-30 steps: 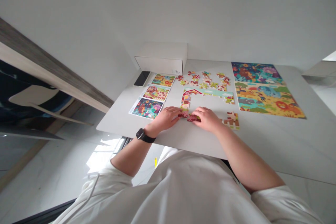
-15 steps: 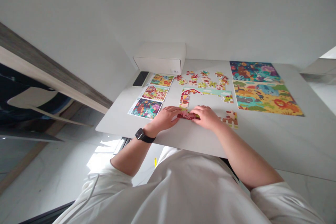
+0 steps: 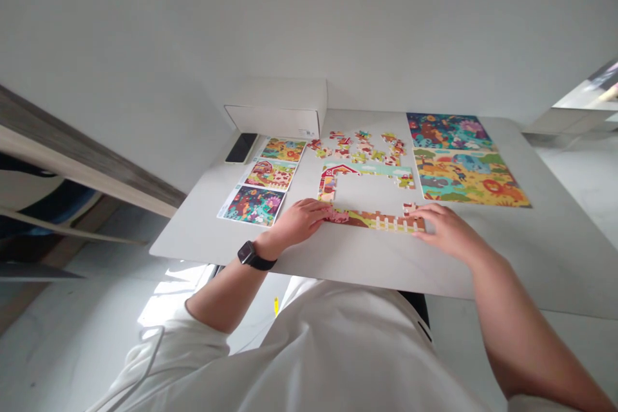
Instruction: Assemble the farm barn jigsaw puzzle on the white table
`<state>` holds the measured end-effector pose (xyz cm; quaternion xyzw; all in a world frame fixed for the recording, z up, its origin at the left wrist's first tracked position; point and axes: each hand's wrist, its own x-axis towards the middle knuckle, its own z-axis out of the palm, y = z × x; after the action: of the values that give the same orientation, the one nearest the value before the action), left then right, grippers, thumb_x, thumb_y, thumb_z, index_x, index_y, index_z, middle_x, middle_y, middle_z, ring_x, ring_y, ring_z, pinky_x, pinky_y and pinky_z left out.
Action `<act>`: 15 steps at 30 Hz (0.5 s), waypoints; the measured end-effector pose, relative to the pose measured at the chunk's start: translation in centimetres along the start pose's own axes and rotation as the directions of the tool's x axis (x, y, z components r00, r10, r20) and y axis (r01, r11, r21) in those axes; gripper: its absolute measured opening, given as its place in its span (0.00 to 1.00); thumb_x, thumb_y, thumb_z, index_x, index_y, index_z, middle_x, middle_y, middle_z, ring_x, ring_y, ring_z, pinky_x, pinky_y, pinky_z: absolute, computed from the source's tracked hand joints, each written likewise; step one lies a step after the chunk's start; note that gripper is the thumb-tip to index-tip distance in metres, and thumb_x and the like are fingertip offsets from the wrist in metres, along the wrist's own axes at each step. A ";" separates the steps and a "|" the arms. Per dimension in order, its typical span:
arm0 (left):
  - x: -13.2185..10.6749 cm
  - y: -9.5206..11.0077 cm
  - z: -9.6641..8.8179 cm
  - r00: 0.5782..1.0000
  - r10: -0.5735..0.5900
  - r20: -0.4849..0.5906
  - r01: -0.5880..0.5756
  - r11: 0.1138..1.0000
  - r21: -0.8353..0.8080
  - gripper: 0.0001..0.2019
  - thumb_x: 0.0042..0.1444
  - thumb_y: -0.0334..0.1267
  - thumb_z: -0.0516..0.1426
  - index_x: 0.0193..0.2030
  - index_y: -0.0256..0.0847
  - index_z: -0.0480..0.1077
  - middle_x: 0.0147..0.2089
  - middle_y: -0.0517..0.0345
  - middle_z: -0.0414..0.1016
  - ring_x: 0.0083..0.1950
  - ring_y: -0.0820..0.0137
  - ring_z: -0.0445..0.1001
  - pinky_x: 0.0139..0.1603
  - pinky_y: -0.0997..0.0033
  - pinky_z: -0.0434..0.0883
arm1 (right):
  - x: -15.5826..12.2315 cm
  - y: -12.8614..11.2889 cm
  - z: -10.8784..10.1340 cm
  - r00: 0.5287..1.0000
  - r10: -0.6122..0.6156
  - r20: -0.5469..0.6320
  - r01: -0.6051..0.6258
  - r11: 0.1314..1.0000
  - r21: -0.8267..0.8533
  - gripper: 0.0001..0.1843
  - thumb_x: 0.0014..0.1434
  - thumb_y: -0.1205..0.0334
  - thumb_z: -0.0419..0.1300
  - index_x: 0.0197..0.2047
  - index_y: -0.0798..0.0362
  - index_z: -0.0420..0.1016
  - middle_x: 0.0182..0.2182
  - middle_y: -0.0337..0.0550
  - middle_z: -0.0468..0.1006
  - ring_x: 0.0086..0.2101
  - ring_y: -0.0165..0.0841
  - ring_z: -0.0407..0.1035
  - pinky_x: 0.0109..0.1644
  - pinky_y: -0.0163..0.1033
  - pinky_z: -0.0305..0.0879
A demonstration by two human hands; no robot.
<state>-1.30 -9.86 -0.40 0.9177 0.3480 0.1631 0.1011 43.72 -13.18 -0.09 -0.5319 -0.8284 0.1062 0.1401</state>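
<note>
My left hand (image 3: 298, 224), with a black watch (image 3: 255, 256) on its wrist, has its fingers closed on the left end of the bottom strip of jigsaw pieces (image 3: 363, 218). That strip shows pink pigs, brown ground and a white fence. At its right end, my right hand (image 3: 450, 230) grips the corner pieces between thumb and fingers. Behind lies the joined upper edge of the farm jigsaw (image 3: 371, 168), with a red barn at its left. The fingertips hide part of both ends of the strip.
Loose jigsaw pieces (image 3: 360, 158) lie behind the border. Three picture sheets (image 3: 268, 174) are on the left beside a phone (image 3: 241, 148), with a white box (image 3: 273, 121) at the wall. Two finished jigsaws (image 3: 466, 177) lie on the right of the white table (image 3: 338, 254).
My right hand has moved right, from the pig pieces to the right corner. The bottom strip now forms one continuous row. My left hand stays at the left end. The view has shifted somewhat.
</note>
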 end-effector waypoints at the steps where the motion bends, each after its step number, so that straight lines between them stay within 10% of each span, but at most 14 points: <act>1: 0.0 -0.1 0.0 1.000 0.000 -0.003 0.000 1.000 -0.005 0.20 0.71 0.31 0.55 0.64 0.50 0.79 0.67 0.50 0.80 0.65 0.57 0.78 0.68 0.47 0.76 | -0.6 0.3 0.3 1.000 0.002 0.002 -0.002 1.000 0.006 0.20 0.63 0.57 0.68 0.58 0.42 0.83 0.58 0.50 0.81 0.57 0.51 0.77 0.65 0.59 0.75; 15: 0.1 -0.3 0.0 1.000 -0.005 0.030 0.004 0.999 0.033 0.21 0.73 0.32 0.53 0.66 0.51 0.78 0.68 0.52 0.80 0.66 0.57 0.77 0.69 0.47 0.75 | -0.5 1.3 1.1 0.998 -0.031 -0.046 0.033 0.999 0.043 0.18 0.68 0.54 0.63 0.58 0.45 0.84 0.58 0.51 0.81 0.57 0.50 0.77 0.66 0.60 0.73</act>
<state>-1.41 -9.62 -0.47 0.9208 0.3510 0.1434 0.0916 44.63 -13.16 -1.60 -0.5175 -0.8310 0.1100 0.1719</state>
